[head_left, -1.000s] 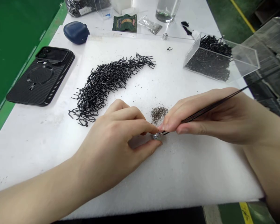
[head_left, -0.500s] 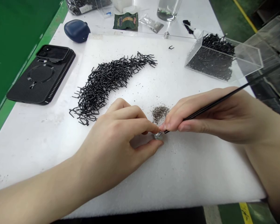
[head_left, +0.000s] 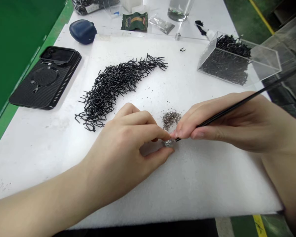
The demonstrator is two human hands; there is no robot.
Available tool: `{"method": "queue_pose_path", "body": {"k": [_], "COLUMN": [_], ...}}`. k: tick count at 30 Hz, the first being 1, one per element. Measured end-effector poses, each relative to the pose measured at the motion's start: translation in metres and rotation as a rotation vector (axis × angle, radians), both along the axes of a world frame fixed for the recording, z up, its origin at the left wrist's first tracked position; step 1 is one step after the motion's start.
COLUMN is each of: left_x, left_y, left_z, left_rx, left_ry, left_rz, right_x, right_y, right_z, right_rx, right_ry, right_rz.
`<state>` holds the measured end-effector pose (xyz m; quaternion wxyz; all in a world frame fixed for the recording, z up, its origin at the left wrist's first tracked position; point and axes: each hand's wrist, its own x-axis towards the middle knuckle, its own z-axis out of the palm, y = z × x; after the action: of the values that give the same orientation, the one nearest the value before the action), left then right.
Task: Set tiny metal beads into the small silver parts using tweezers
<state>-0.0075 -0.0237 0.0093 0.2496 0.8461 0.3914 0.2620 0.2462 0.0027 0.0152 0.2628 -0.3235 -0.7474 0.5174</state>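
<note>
Between the thumb and forefinger of my left hand is a small shiny silvery piece, held low over the white foam sheet. My right hand is closed around a thin black rod, gripped like a pen. The rod's tip meets the silvery piece or lies right beside it; I cannot tell which. Whether it is a brush or another tool does not show. Just beyond my fingertips lies a small heap of tiny brownish metallic grains.
Behind my left hand spreads a pile of black forked pieces. A clear box with more black pieces stands at the right. A phone and a dark blue rounded object lie left. A green packet and a glass stand behind.
The whole view has shifted slightly, so everything appears a little further right. Both hands keep their grips, with the rod's tip still at the silvery piece.
</note>
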Motion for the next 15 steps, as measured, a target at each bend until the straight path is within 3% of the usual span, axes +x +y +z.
{"method": "queue_pose_path", "body": {"k": [15], "left_x": [0.0003], "left_y": [0.0011], "left_z": [0.0009], "left_rx": [0.007], "left_ry": [-0.01], "left_rz": [-0.013], "right_x": [0.0], "right_y": [-0.0001], "right_z": [0.0005], "right_rx": [-0.007], "right_ry": [-0.005], "right_rz": [0.002]}}
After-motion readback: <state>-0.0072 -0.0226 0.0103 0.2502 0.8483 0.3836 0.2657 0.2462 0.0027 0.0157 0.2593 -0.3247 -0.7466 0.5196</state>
